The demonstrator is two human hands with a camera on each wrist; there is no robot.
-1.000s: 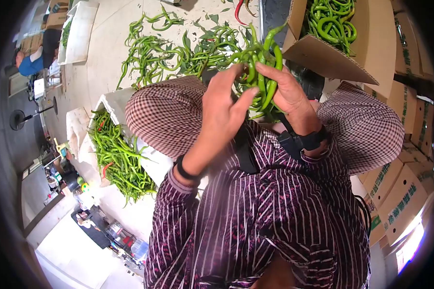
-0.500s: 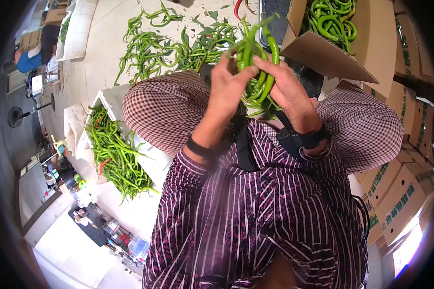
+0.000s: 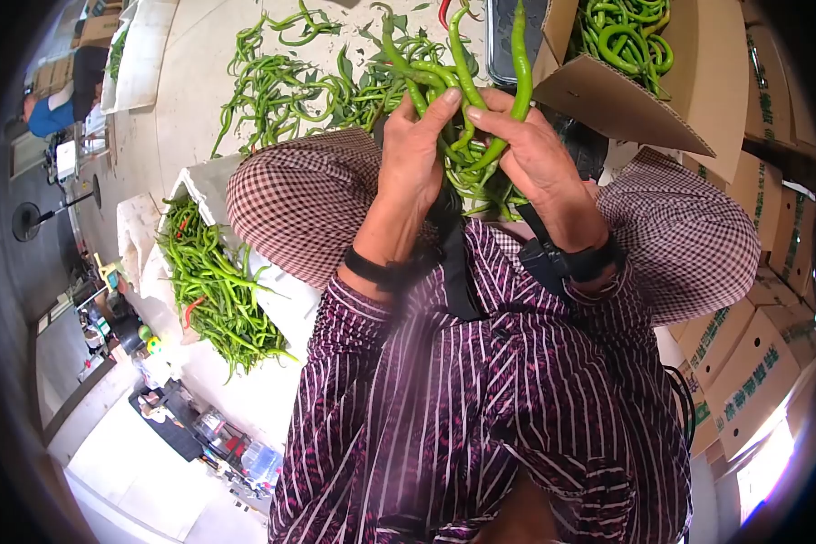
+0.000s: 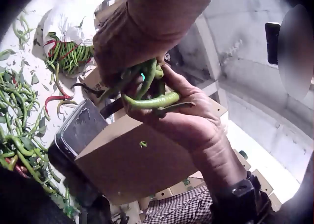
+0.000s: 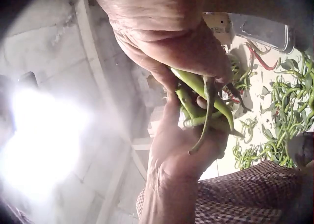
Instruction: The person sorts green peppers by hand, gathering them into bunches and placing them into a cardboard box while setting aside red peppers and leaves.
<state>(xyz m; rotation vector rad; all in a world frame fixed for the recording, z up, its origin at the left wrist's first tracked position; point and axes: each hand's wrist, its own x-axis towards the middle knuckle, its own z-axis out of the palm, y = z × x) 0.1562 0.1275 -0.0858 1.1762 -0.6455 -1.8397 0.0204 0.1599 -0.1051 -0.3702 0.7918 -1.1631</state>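
Long green peppers [image 3: 522,68] are held between both hands in front of the knees, their ends fanning upward in the head view. My left hand [image 3: 413,150] grips some, thumb over them; my right hand [image 3: 542,161] grips others, thumb and fingers round them. In the left wrist view a pepper [image 4: 156,102] lies across the palm side of my right hand [image 4: 191,121], with my left hand [image 4: 142,30] above. The right wrist view has peppers [image 5: 216,104] between my right hand [image 5: 162,32] and my left hand [image 5: 181,150]. Some fingertips are hidden.
Loose green peppers and leaves [image 3: 272,95] lie on the pale floor ahead. A white box [image 3: 210,192] of peppers stands at left. At right is an open cardboard box [image 3: 621,109] with peppers, beside a dark tray [image 3: 501,45]. Stacked cartons [image 3: 743,363] stand further right.
The bunch between my hands has spread, with pepper ends now pointing apart. My left hand has turned and shifted slightly left, its thumb now higher on the peppers.
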